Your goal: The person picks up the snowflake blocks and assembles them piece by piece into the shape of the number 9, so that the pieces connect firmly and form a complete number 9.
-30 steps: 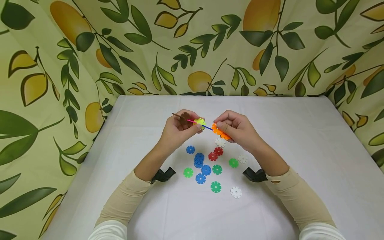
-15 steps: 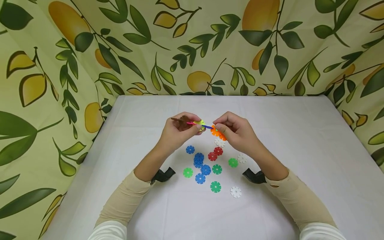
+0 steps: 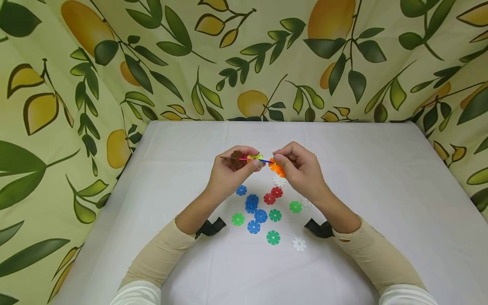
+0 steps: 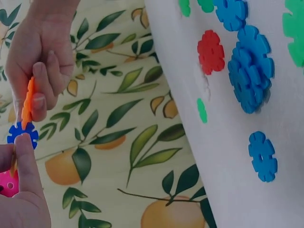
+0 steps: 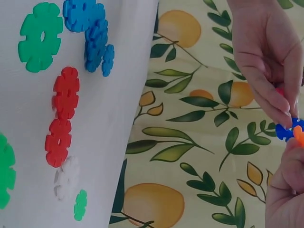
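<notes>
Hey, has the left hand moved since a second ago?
Yes, slightly: in the head view, the left hand now sits lower, farther from the back edge of the table.

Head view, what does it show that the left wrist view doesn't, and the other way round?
Only the head view shows the brown disc, beige sleeves and black wrist pieces.

Only the left wrist view shows broad faces of the pink disc and dark blue disc, nearly edge-on in the head view.

Both show the left hand, the right hand gripping the orange piece, and lighter blue discs on the white table.
</notes>
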`<state>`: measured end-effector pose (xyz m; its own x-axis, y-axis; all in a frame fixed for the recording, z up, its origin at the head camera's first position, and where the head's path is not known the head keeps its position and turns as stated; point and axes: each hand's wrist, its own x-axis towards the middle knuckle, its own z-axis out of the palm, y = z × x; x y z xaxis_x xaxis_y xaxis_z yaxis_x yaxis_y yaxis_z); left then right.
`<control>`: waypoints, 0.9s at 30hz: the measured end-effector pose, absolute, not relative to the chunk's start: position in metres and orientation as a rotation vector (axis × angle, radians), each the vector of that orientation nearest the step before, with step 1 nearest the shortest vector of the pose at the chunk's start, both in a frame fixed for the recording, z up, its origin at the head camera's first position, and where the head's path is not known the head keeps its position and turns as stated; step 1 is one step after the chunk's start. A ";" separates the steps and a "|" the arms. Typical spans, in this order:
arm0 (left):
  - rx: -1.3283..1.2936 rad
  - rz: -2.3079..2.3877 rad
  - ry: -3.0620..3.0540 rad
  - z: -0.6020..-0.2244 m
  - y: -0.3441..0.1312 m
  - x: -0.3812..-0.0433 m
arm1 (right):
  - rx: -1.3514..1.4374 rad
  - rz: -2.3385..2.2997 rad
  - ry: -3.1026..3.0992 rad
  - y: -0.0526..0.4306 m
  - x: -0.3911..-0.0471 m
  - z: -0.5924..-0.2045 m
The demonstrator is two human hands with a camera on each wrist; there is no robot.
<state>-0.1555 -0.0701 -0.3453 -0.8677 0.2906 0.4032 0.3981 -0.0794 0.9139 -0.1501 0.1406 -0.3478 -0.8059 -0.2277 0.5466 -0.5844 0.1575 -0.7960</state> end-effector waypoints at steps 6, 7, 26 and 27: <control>-0.811 -2.179 -2.179 -0.338 -0.076 -0.158 | 0.807 1.825 -2.198 0.136 -0.151 -0.348; -0.839 -2.170 -2.203 -0.338 -0.078 -0.159 | 0.783 1.861 -2.227 0.137 -0.152 -0.348; -0.742 -2.107 -2.285 -0.333 -0.084 -0.165 | 0.479 2.847 -2.140 0.143 -0.161 -0.348; -0.726 -2.128 -2.282 -0.333 -0.084 -0.165 | 0.485 2.862 -2.138 0.143 -0.161 -0.347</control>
